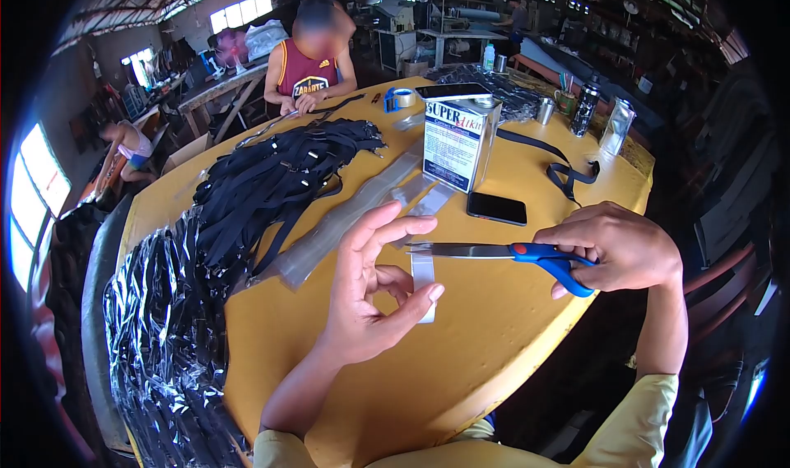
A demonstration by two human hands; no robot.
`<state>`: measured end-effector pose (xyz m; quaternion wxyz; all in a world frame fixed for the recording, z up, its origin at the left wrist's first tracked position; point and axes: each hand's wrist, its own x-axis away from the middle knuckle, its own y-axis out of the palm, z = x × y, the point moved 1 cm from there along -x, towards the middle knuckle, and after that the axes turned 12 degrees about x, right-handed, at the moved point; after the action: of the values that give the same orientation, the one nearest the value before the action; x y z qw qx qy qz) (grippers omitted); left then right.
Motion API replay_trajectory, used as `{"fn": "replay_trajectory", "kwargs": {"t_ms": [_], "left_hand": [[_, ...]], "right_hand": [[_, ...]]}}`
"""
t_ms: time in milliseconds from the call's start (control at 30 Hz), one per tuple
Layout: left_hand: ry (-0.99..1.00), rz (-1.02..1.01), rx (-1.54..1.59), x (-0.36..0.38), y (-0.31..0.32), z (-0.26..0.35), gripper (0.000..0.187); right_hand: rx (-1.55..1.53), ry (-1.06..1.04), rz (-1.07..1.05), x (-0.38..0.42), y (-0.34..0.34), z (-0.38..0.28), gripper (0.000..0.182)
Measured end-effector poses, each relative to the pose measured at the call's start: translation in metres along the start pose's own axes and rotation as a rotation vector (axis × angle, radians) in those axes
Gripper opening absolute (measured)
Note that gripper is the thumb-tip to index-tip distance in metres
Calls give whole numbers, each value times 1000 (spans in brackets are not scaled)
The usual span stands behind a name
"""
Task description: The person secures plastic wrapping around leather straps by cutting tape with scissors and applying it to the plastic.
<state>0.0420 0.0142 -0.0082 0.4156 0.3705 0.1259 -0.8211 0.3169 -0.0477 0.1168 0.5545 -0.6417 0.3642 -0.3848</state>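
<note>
My right hand [613, 246] grips the blue handles of a pair of scissors [502, 252], whose blades point left and look nearly closed. At the blade tips a short whitish strip [423, 274] hangs down over the table. My left hand [374, 291] is raised beside the strip, thumb and forefinger spread wide apart and the other fingers bent. The thumb tip overlaps the strip's edge in view; whether it touches cannot be made out. Beyond the scissors lie a black phone [497, 209] and a rectangular can of contact cement [455, 143], with another phone [453, 91] on top.
A pile of black straps [280, 167] and black plastic-wrapped bundles [164, 328] cover the yellow table's [304, 361] left side. Clear plastic strips [346, 217] lie mid-table. A tape dispenser [400, 99], black strap [568, 172] and tumblers [617, 126] stand farther back. A co-worker [311, 69] sits opposite.
</note>
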Motion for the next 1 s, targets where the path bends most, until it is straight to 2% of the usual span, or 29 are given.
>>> {"fn": "replay_trajectory", "kwargs": {"t_ms": [167, 267, 333, 533, 667, 767, 833, 933, 1000], "left_hand": [[4, -1, 2, 1, 0, 1, 84], [-10, 1, -23, 1, -1, 1, 90], [11, -8, -9, 0, -1, 1, 84], [11, 9, -2, 0, -3, -1, 86], [23, 20, -21, -3, -7, 1, 87], [62, 13, -73, -4, -11, 1, 90], [65, 20, -60, -4, -14, 0, 92], [25, 1, 2, -2, -12, 1, 94], [21, 0, -17, -2, -11, 0, 94]], "right_hand": [[-19, -38, 19, 0, 1, 1, 51], [11, -49, 26, -1, 2, 1, 51], [26, -75, 59, -1, 4, 3, 51], [-17, -2, 40, -1, 3, 0, 51], [-3, -33, 84, -2, 13, 6, 51], [-56, -17, 64, -4, 21, 10, 53], [-333, 55, 50, -5, 38, 21, 54], [-549, 77, 29, -10, 62, 31, 62], [-433, 89, 59, -14, 75, 38, 59]]}}
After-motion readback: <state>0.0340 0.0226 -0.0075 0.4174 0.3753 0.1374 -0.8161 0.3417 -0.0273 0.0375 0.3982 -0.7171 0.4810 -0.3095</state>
